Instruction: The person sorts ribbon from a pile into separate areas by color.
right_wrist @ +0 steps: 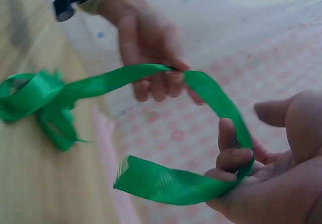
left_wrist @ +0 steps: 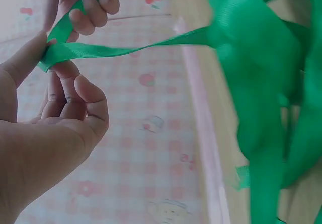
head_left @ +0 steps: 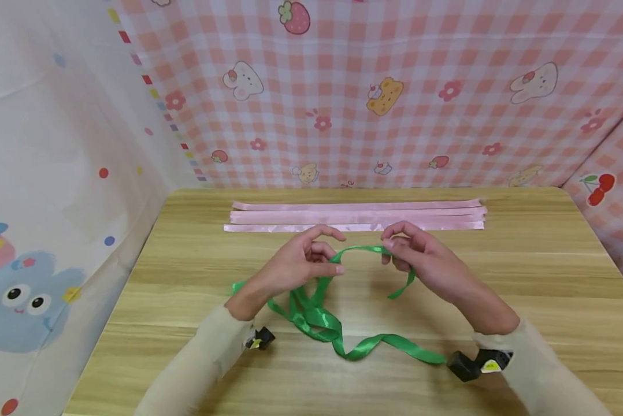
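A long green satin ribbon (head_left: 322, 319) runs between both hands above the wooden table, its loose loops and one tail lying below the left hand. My left hand (head_left: 289, 267) pinches it between thumb and index finger, the other fingers loosely bent. A short way along the strip, my right hand (head_left: 436, 267) holds it with the ribbon passing between curled fingers (right_wrist: 234, 158); in the right wrist view the thumb stands away from it. The ribbon's cut end (right_wrist: 126, 172), slightly frayed, hangs free past the right hand. Between the hands the ribbon bows upward.
Several pale pink ribbon strips (head_left: 358, 216) lie side by side across the back of the wooden table (head_left: 540, 260). Behind stands a pink checked cloth (head_left: 421, 52); a white printed cloth (head_left: 56, 144) hangs at the left. Each wrist wears a small black camera (head_left: 464, 367).
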Demonstrator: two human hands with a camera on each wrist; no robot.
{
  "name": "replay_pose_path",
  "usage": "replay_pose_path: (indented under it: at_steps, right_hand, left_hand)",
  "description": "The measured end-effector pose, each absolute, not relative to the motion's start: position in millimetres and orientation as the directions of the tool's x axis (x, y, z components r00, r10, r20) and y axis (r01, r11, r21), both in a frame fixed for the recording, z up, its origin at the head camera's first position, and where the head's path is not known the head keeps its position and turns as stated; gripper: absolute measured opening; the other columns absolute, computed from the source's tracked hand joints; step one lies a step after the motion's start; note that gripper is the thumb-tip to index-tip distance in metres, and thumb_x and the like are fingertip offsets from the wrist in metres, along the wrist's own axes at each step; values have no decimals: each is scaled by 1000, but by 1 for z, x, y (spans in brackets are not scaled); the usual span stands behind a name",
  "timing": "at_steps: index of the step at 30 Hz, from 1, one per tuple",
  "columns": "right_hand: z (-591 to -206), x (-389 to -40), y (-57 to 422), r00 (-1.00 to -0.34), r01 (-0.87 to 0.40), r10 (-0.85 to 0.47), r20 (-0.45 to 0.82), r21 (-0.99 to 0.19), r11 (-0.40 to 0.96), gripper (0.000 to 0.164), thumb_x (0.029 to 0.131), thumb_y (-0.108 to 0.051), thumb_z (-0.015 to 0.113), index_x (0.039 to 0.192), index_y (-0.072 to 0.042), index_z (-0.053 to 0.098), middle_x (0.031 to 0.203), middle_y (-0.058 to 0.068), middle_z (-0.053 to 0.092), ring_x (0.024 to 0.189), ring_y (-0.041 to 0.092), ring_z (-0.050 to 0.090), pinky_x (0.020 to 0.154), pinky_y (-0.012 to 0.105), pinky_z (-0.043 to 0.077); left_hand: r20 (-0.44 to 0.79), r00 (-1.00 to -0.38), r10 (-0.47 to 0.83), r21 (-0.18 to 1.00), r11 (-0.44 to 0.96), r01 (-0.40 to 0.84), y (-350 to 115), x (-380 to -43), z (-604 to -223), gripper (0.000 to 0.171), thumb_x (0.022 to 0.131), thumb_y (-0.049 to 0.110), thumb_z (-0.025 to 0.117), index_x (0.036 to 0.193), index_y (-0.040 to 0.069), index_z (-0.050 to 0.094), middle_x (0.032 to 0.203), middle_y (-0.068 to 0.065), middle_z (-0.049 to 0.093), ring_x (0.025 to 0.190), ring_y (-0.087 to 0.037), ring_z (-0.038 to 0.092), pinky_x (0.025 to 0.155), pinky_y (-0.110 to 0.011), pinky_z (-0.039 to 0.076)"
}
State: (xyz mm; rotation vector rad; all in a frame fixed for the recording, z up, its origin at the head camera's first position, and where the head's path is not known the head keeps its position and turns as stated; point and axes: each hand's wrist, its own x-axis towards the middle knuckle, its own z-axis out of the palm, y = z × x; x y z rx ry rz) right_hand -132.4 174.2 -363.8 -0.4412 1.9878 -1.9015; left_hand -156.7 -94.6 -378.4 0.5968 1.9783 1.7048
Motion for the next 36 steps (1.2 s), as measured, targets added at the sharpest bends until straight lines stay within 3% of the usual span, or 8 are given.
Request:
replay_pose_path:
  at_steps: [4, 10, 16, 25, 30, 36]
  right_hand:
    - [-347, -130, 185, -893, -46, -444, 70, -997, -65, 8, 103, -8, 51, 109, -13, 54, 84, -3, 58, 81, 11, 56, 70, 22, 44]
    - [-332, -129, 200, -880, -144, -422, 218, -969, -201, 22, 101, 7, 45, 110, -9, 55, 85, -3, 57, 74, 15, 44, 67, 24, 40]
    - [-323, -126, 216, -891, -209, -352, 288, -947, -245, 25, 99, 15, 41, 111, -3, 54, 82, 2, 54, 72, 19, 38, 65, 30, 33]
    - [-316, -124, 240, -894, -246, -285, 346, -910, -333, 27, 97, 20, 36, 110, 3, 53, 88, 8, 59, 77, 19, 51, 71, 26, 45]
    - [-315, -122, 252, -872, -274, -285, 399, -878, -393, 28, 96, 22, 33, 110, 7, 52, 85, 8, 54, 75, 21, 47, 67, 29, 37]
    - [-312, -119, 262, -875, -320, -246, 416, -880, -352, 27, 95, 23, 33, 108, 8, 51, 82, 7, 47, 72, 21, 40, 65, 33, 23]
  left_hand:
    - [-37, -793, 608, 994, 103, 32, -96, -152, -366, 44, 89, 4, 73, 128, 14, 55, 89, -4, 72, 79, -21, 61, 75, -27, 48]
    - [-4, -795, 607, 999, 36, 22, -103, -149, -352, 43, 91, 1, 70, 129, 13, 53, 93, -9, 71, 82, -20, 68, 80, -30, 55]
    - [38, -805, 592, 998, -56, 6, -115, -147, -341, 42, 92, -3, 66, 128, 11, 52, 91, -3, 69, 79, -17, 67, 79, -32, 57]
    - [84, -813, 576, 995, -98, 34, -133, -145, -326, 40, 94, -5, 61, 130, 7, 48, 91, 0, 67, 72, -16, 62, 69, -27, 55]
    - [114, -828, 549, 992, -107, 66, -143, -144, -321, 37, 95, -4, 60, 128, 9, 49, 89, 2, 67, 69, -14, 56, 66, -25, 50]
    - [151, -845, 514, 988, -102, 114, -155, -146, -319, 34, 96, -3, 58, 127, 10, 51, 87, 3, 65, 67, -13, 50, 63, -24, 45]
